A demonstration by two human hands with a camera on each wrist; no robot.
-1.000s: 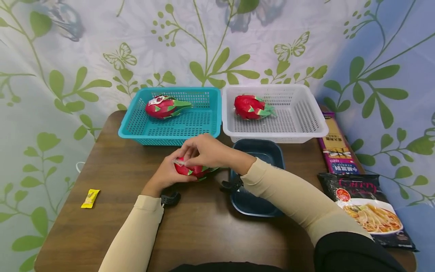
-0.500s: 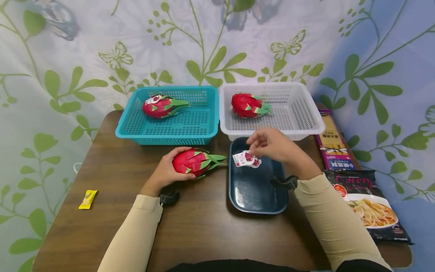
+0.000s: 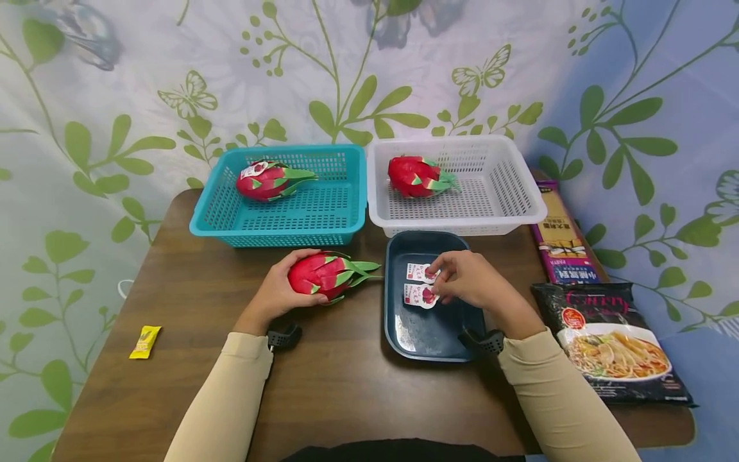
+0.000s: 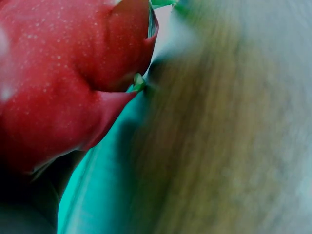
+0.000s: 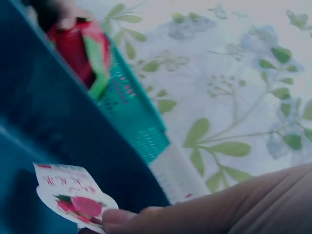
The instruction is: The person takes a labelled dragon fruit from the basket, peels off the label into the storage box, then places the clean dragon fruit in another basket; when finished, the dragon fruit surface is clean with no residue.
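On the table, my left hand (image 3: 280, 290) grips a red dragon fruit (image 3: 321, 277) by its rounded end, its green tips pointing right. The fruit's skin (image 4: 58, 73) fills the left of the left wrist view. My right hand (image 3: 475, 286) is over the dark blue tray (image 3: 427, 337), pinching the edge of a white dragon fruit sticker (image 3: 417, 295) between thumb and fingers. Beyond it in the tray lies another similar sticker (image 3: 418, 272), partly behind the fingertips. The thumb (image 5: 117, 218) overlaps the held sticker's printed fruit in the right wrist view.
A teal basket (image 3: 277, 232) and a white basket (image 3: 462, 224) stand at the back, each with one dragon fruit. A pasta packet (image 3: 568, 240) and a black noodle bag (image 3: 614, 346) lie at right. A small yellow packet (image 3: 145, 342) lies at left.
My right hand has left the dragon fruit and moved right with a peeled sticker, then down into the blue tray. The left hand keeps holding the fruit.
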